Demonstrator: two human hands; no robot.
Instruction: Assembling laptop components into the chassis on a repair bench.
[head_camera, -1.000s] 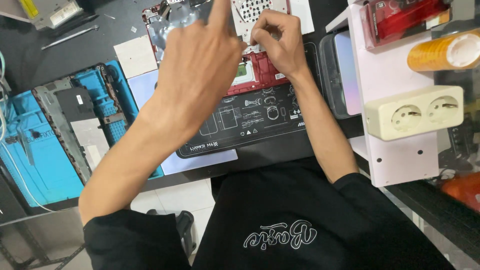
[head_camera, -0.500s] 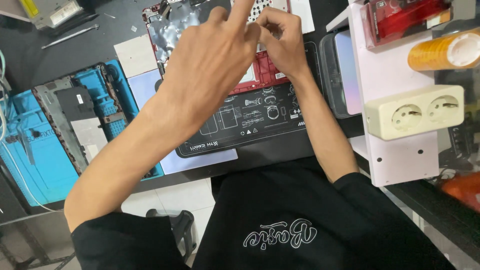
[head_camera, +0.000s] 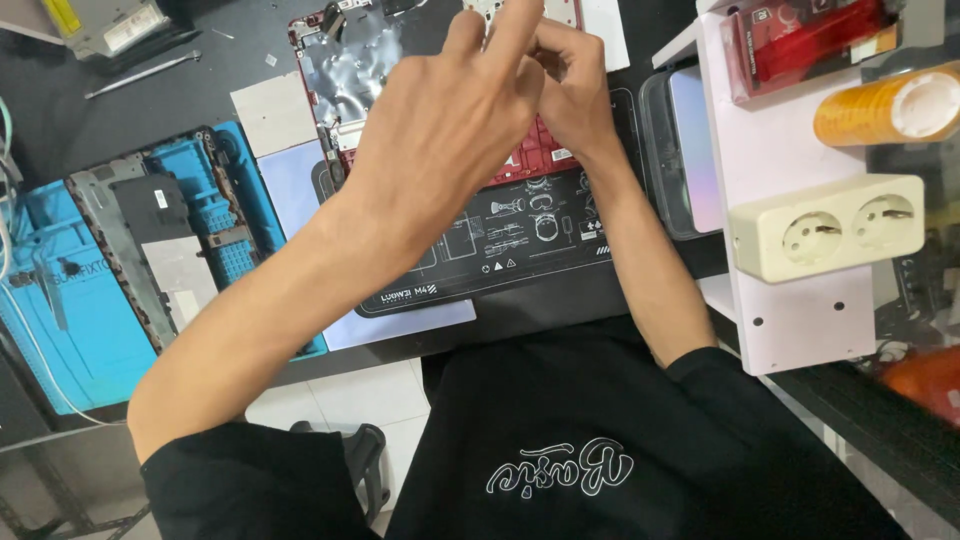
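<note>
Your left hand (head_camera: 450, 130) and right hand (head_camera: 570, 85) meet over red laptop chassis (head_camera: 350, 70) at 12 o'clock on table (head_camera: 180, 90). Both grips curled; pinched thing cannot tell.

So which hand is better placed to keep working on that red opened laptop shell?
Probably the right hand: it rests low on the red opened laptop shell, while the left hand hovers above, fingers raised.

Left hand (head_camera: 450, 130) raised, fingers loosely spread — right hand (head_camera: 570, 85) curled, fingertips meeting.
</note>
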